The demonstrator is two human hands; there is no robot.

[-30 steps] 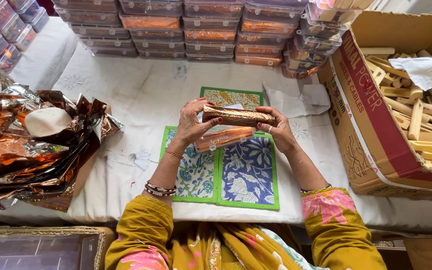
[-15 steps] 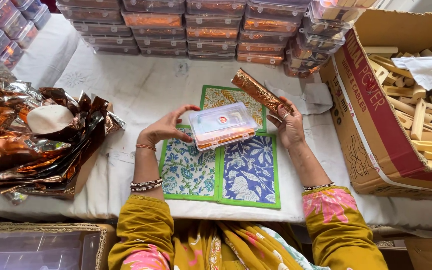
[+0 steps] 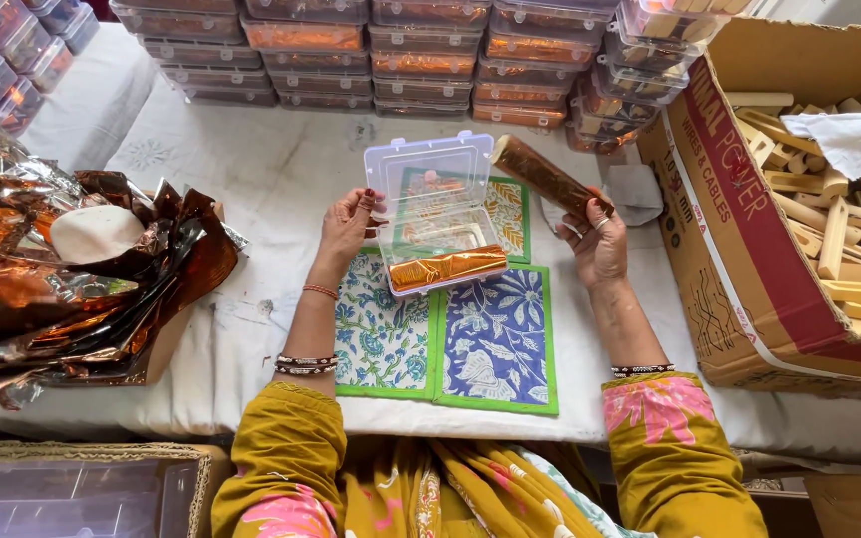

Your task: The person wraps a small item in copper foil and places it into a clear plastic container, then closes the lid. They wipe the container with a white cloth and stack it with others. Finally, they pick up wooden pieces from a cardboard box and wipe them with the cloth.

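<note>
A clear plastic box point(image 3: 437, 214) lies open on the blue and green floral mats point(image 3: 470, 334), its lid tipped up toward the far side. One copper foil-wrapped bar point(image 3: 447, 267) lies inside along the near edge. My left hand point(image 3: 347, 224) holds the box's left side by the lid edge. My right hand point(image 3: 596, 244) is raised to the right of the box and grips a second copper foil-wrapped bar point(image 3: 542, 174), tilted diagonally.
A heap of crumpled copper foil sheets point(image 3: 72, 279) with a white pad on top lies at the left. Stacks of filled clear boxes point(image 3: 401, 50) line the far edge. A large cardboard carton point(image 3: 749, 249) of wooden blocks stands at the right.
The box was shut and held with a foil bar on it; my left hand has opened its lid, one bar lies inside, and my right hand has lifted another bar to the right.
</note>
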